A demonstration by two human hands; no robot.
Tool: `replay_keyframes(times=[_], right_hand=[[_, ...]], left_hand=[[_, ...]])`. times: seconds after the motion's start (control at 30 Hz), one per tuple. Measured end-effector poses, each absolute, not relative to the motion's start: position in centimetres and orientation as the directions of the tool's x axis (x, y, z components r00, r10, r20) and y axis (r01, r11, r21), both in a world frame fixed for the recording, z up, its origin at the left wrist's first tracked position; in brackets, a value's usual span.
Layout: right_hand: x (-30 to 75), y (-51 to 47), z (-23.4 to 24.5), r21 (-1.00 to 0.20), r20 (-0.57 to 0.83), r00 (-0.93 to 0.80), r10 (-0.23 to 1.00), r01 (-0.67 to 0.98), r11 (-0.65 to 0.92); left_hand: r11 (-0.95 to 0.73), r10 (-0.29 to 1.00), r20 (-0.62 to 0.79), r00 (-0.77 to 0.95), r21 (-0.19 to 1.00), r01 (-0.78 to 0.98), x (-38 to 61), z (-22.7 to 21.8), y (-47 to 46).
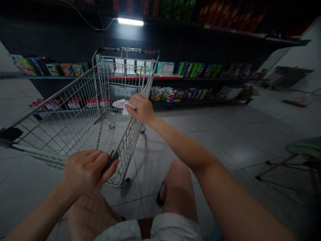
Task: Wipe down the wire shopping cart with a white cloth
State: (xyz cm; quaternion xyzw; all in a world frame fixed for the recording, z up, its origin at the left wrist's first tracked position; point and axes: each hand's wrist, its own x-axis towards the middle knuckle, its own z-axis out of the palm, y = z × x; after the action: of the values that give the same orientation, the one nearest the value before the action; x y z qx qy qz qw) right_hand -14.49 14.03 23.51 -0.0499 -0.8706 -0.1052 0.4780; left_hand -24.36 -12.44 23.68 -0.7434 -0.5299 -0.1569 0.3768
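A metal wire shopping cart [75, 110] stands on the tiled floor in front of me, empty inside. My left hand [86, 169] is closed around the near corner of the cart's rim, by a dark plastic end piece. My right hand [141, 108] reaches forward along the cart's right rim and is closed on a white cloth [120, 104], which rests against the top wire of that side. My bare knees show below, low in the view.
Dark store shelves [200, 78] with colourful packets run across the back, under a lit tube lamp [130, 21]. A green folding chair [303, 152] stands at the right. Pale floor tiles [225, 134] stretch between cart and shelves.
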Motion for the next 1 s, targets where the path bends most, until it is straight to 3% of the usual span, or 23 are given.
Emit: replay_keyframes(times=[0.07,0.23,0.3,0.43,0.6,0.73,0.83,0.9,1.0], right_hand=[[-14.6,13.8,23.3,0.103,0.864,-0.503,0.012,0.199,0.975],[-15.6,7.8,21.4,0.245,0.858,-0.446,-0.254,-0.078,0.966],[-15.9,7.1,21.1,0.177,0.899,-0.401,-0.178,-0.039,0.983],[-16.5,6.2,19.9,-0.156,0.971,-0.172,0.164,0.056,0.986],[-18.8,-0.2,11.3,-0.340,0.921,-0.189,0.340,0.033,0.940],[-20.0,-2.5,1.7,-0.364,0.866,-0.360,0.346,0.019,0.931],[-19.2,-1.8,-2.6,-0.366,0.809,-0.501,0.309,-0.017,0.931],[-18.3,-1.0,-2.8,-0.401,0.779,-0.538,0.321,-0.035,0.915],[-17.9,0.1,0.9,-0.433,0.783,-0.499,0.371,-0.008,0.902]], left_hand=[[-0.200,0.650,0.632,0.421,-0.393,0.898,-25.2,23.5,-12.1],[-0.220,0.662,0.638,0.393,-0.336,0.916,-27.4,22.8,-12.2],[-0.213,0.704,0.607,0.368,-0.314,0.925,-28.4,22.8,-12.5],[-0.147,0.895,0.400,0.195,-0.147,0.978,-30.0,24.3,-12.7],[0.101,0.994,0.039,-0.104,0.086,0.991,-29.0,27.4,-10.8],[0.139,0.990,-0.049,-0.134,0.101,0.985,-28.4,28.2,-8.7],[0.148,0.988,-0.063,-0.144,0.067,0.987,-29.1,27.8,-8.0],[0.128,0.991,-0.056,-0.123,0.088,0.988,-29.8,27.6,-7.9],[0.106,0.994,-0.036,-0.102,0.121,0.987,-30.4,27.5,-7.9]])
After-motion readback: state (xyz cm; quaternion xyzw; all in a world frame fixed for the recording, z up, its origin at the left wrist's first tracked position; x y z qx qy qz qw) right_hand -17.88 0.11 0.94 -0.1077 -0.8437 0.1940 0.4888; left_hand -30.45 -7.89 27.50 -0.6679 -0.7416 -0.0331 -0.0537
